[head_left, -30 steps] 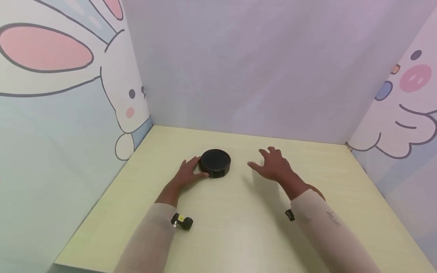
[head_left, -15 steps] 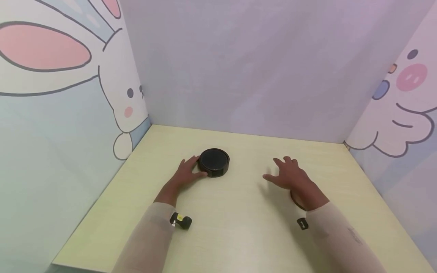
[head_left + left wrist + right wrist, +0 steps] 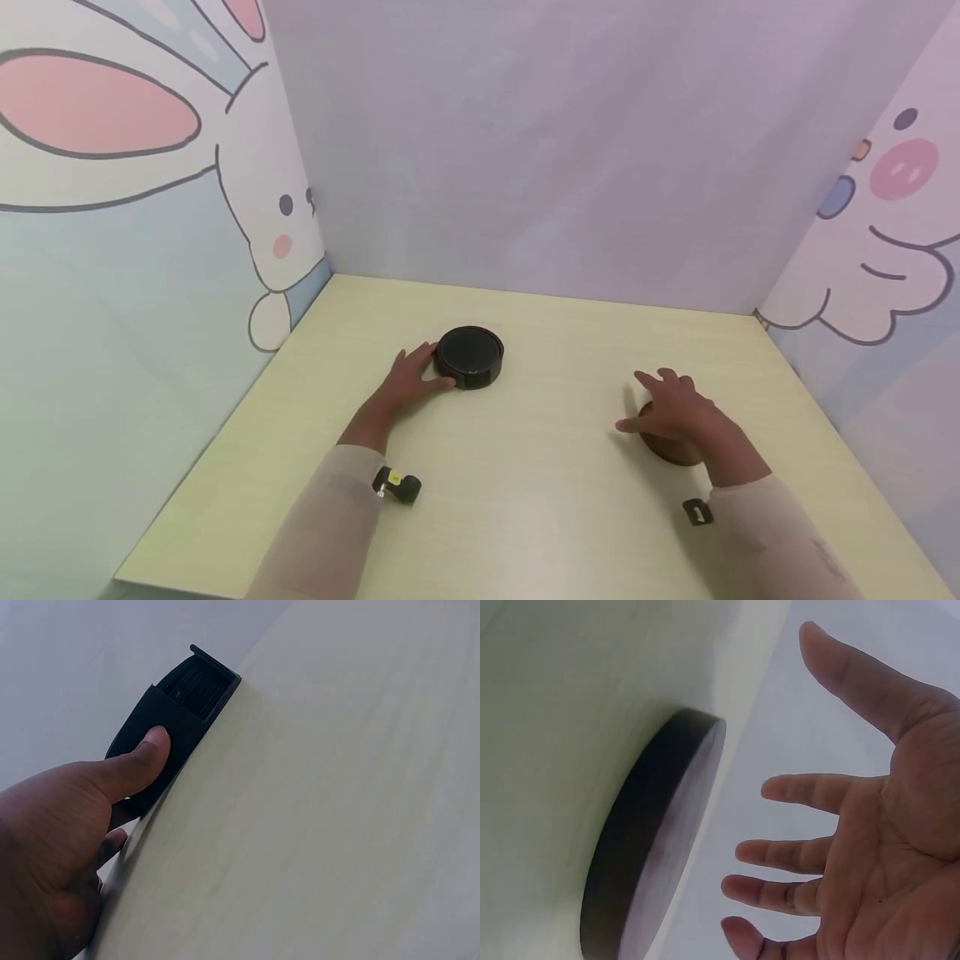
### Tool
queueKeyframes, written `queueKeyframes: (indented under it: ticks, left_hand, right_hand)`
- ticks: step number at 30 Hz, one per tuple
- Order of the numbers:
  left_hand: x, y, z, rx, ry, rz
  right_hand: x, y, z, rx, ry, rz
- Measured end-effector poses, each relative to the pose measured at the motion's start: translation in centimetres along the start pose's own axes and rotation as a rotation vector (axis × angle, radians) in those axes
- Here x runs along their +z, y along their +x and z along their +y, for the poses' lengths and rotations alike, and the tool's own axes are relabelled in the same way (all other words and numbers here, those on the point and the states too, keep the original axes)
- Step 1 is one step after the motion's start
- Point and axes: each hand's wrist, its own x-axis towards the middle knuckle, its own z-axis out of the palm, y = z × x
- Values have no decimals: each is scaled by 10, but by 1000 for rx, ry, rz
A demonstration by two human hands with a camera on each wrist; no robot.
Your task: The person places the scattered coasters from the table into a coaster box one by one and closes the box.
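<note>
My left hand holds the near-left side of a round black coaster holder, its thumb pressed against the wall. In the left wrist view, an opening in the holder's side shows a stack of thin dark discs. On the right, my right hand hovers with fingers spread over a round brown disc, coaster-like in shape. The right wrist view shows a gap between the palm and this disc, which has a dark edge and a paler top. In the head view the hand covers part of it.
Both things lie on a pale yellow wooden table. A plain lilac backdrop rises at the back edge. Side panels with a cartoon rabbit and another cartoon animal border the left and right. Small black cameras sit on both wrists.
My right hand has moved right and toward me, from beside the holder to above the brown disc. The left hand and the coaster holder have stayed in place.
</note>
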Motion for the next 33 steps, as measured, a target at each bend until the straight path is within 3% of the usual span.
queueKeyframes:
  ticks: [17, 33]
  left_hand:
    - [-1, 3, -1, 22, 9, -13]
    - [-5, -5, -4, -20, -15, 0]
  right_hand:
    - [7, -28, 33, -109, 58, 9]
    - [20, -26, 39, -166, 146, -28]
